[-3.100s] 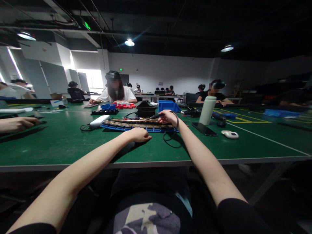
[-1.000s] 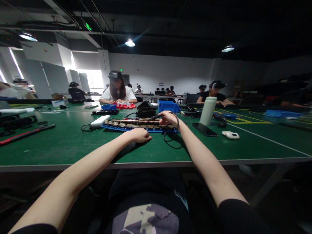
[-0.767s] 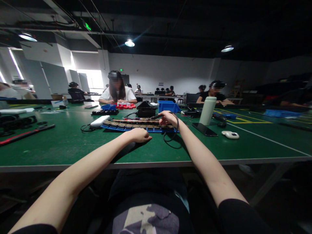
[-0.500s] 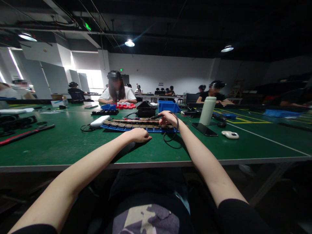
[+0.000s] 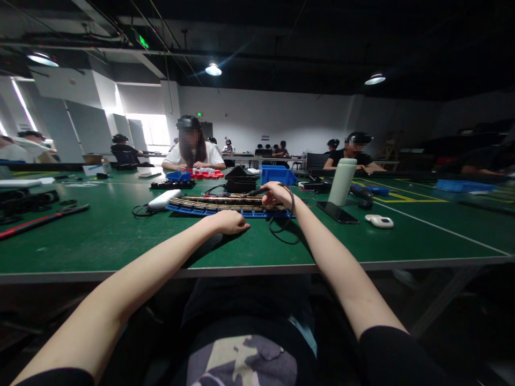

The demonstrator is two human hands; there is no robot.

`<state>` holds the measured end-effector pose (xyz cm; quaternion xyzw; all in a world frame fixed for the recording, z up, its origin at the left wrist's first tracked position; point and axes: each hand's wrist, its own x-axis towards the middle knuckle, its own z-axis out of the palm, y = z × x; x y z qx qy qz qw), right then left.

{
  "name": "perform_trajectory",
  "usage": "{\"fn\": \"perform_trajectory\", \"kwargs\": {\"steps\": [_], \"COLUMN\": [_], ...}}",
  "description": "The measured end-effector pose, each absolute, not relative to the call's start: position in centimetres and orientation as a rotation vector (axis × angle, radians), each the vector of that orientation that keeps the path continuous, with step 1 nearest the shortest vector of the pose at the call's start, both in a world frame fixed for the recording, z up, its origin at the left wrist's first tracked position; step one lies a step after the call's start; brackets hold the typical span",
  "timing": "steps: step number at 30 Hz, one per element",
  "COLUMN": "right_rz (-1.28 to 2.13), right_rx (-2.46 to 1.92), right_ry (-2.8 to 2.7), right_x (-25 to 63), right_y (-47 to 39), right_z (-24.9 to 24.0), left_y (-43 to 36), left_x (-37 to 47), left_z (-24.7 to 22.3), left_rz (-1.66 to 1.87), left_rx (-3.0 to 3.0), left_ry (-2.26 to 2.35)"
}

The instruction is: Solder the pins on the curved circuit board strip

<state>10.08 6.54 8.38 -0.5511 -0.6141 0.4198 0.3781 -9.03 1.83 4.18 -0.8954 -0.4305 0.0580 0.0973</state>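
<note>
Nearest, two bare forearms stretch out from dark sleeves over the pale front edge of the flat green matte table [image 5: 100,236]. The left hand [image 5: 228,222] lies on the cloth-like surface as a loose fist, fingers curled under, holding nothing that shows, just near of the long blue plastic tray [image 5: 209,211]. That tray sits at the table's middle, and on it lies a long dark board with brass-coloured strips [image 5: 225,202] running left to right. The right hand [image 5: 277,194] is over the right end of this board, fingers closed around a slim black pen-shaped tool [image 5: 257,191] whose thin black cable [image 5: 281,225] loops round the wrist and falls in a curl onto the table. Left of the tray rests a smooth white oblong device [image 5: 162,199] with a dark cord. To the right lie a flat black glossy phone [image 5: 337,212], a small white rounded gadget [image 5: 377,221] and, upright, a pale green cylindrical bottle [image 5: 342,182]. Just beyond the board stands a black boxy unit with a peaked top [image 5: 240,180], then a blue rectangular plastic bin [image 5: 278,175]. Farther off, a person in a white top [image 5: 193,153] sits at the far side
</note>
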Motion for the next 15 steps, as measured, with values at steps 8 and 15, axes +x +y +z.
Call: {"fn": "perform_trajectory", "kwargs": {"steps": [8,15], "right_rz": [1.074,1.087], "right_rx": [-1.392,-1.395], "right_ry": [-1.573,-1.566], "right_x": [10.08,10.17], "right_y": [6.3,6.45], "right_z": [8.36,8.29], "left_y": [1.75,1.95], "left_x": [-8.98,-9.04], "left_z": [4.2,4.03], "left_rz": [0.164,0.143], "left_rx": [-2.652,-2.66], "left_ry": [-1.288,-1.266]}}
